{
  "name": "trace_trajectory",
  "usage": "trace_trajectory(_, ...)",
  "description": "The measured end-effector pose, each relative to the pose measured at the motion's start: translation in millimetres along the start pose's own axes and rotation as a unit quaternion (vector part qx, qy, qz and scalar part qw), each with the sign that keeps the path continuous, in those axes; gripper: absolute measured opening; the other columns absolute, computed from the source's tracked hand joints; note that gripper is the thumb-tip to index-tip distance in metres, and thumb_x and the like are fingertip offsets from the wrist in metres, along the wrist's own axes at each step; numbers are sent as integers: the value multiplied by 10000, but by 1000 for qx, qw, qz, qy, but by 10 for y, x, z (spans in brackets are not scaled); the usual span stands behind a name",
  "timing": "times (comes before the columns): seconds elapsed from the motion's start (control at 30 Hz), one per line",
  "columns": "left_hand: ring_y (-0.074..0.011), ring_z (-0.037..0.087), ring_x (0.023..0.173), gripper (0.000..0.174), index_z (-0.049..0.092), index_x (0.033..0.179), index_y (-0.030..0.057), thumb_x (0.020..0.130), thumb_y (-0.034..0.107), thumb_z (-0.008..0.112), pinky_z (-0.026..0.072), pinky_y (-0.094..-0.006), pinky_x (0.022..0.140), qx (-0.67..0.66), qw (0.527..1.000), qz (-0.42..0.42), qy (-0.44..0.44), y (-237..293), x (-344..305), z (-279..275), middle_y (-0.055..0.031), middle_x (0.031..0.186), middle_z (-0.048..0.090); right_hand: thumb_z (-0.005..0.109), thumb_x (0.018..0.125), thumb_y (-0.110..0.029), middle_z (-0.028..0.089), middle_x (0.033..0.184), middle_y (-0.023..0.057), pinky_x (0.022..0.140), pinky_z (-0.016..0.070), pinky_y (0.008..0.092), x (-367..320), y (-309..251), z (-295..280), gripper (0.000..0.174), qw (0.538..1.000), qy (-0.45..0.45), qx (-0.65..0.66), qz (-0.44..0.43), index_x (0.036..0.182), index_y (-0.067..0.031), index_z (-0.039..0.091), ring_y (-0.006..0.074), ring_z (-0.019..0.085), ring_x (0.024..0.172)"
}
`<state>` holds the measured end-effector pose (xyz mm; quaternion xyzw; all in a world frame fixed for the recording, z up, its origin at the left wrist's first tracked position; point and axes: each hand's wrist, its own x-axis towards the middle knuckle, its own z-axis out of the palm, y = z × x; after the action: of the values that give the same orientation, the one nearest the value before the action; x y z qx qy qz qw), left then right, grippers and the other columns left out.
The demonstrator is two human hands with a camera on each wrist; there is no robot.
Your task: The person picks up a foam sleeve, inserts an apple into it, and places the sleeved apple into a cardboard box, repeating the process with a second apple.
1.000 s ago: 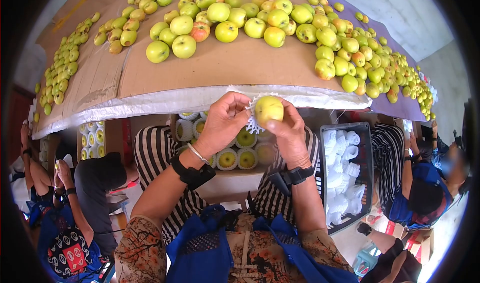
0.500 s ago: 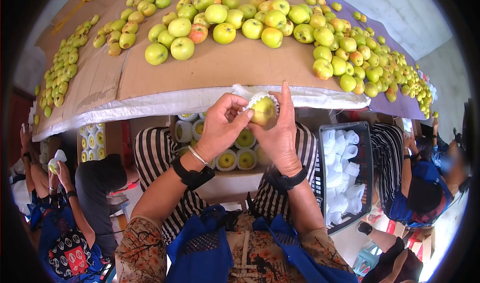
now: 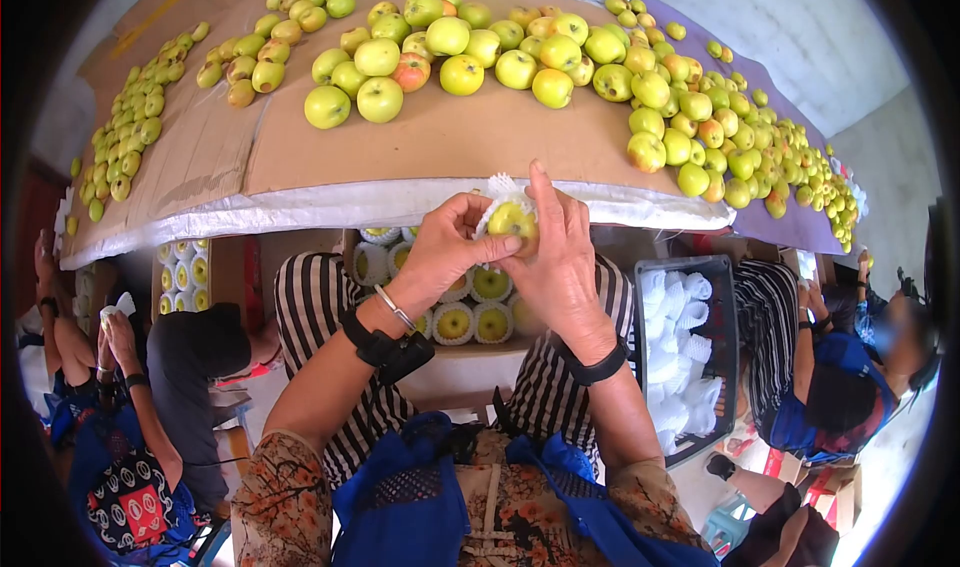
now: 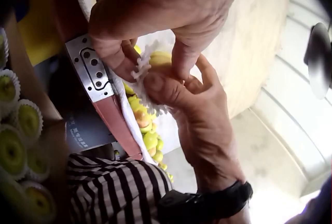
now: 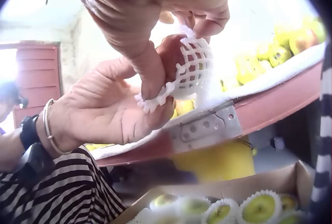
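Observation:
A yellow-green apple (image 3: 512, 223) sits partly inside a white foam net (image 5: 196, 73), held between both hands in front of the table edge. My left hand (image 3: 447, 252) pinches the net and apple from the left, thumb across the lower side. On the other side my right hand (image 3: 558, 262) grips apple and net, its index finger pointing up in the head view. In the left wrist view the net's frilled edge (image 4: 147, 86) shows between the fingers of both hands. The apple's far side is hidden.
Many loose apples (image 3: 461, 75) lie on the cardboard-covered table (image 3: 430, 152). Below its edge, a carton holds netted apples (image 3: 453, 322). At the right stands a black crate (image 3: 728, 337) of white foam nets (image 3: 672, 352). Other people sit at both sides.
The apple has gone from bare beside the net to partly covered by it. Both hands have shifted slightly left, and the right hand has turned, its index finger now raised.

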<state>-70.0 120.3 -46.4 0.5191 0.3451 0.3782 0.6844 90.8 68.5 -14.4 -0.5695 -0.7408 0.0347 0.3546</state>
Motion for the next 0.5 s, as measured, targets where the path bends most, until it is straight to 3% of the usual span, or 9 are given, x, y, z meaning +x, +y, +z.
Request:
trace_trajectory(0.23,-126,602,991,465,574,1141,14,784,137,846,499,-274,868,-119,993,20,0,-25,-22,-66,-56,1083,641,823,680,-31,523,1309,202,914,492,418,-68,-77,-195,998,993,16,102,51,1524,-58,291,352,512,1198)
trace_trajectory(0.33,-148,605,1051,489,549,1212,4,814,106,815,500,-285,923,-183,983,18,-4,21,-30,-46,-74,1152,626,835,725,-73,597,1220,168,818,523,355,-150,-113,-232,798,980,65,135,132,1413,-38,433,277,597,1084)
trace_trajectory(0.43,-163,597,1103,528,520,1284,4,837,87,789,497,-298,970,-197,980,25,-17,32,-35,-15,-88,1214,606,798,808,-95,672,1019,106,721,515,279,-238,-10,-223,471,944,13,220,245,1210,-14,566,178,648,893)
trace_trajectory(0.47,-165,594,1115,539,513,1300,7,841,85,784,494,-301,981,-196,980,21,-20,-12,-18,-28,-89,1226,602,725,888,-80,677,865,38,702,500,236,-245,10,-185,213,930,16,279,239,1049,8,615,106,630,771)
trace_trajectory(0.5,-167,591,1126,550,507,1317,10,845,84,780,491,-304,992,-195,980,18,-24,-30,-9,-33,-91,1239,598,709,896,-61,673,869,28,705,498,229,-256,43,-159,180,920,23,307,243,1038,7,620,95,624,773)
